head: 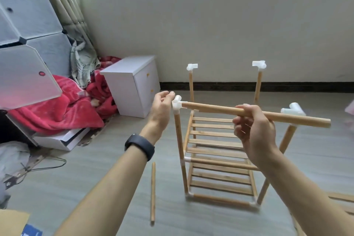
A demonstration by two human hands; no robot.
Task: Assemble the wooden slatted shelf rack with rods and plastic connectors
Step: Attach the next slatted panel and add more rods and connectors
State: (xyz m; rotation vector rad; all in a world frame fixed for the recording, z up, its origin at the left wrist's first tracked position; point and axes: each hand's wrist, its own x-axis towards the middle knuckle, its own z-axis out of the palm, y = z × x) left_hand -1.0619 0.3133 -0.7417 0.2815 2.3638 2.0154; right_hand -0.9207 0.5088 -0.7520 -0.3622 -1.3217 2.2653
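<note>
The partly built rack (216,159) stands on the floor with two slatted shelves and four upright rods, each topped by a white plastic connector. My right hand (252,132) grips a wooden rod (216,109) held level; its left end sits in the near-left connector (177,104), its right end juts past the near-right connector (294,110). My left hand (160,110) hovers just left of the near-left connector, fingers loosely curled, holding nothing. The far connectors (192,67) (259,64) stand bare.
A loose rod (153,191) lies on the floor left of the rack. More wooden pieces (341,197) lie at the right edge. A white cabinet (134,86), a red blanket (63,109) and a plastic cube wardrobe (28,25) crowd the left side.
</note>
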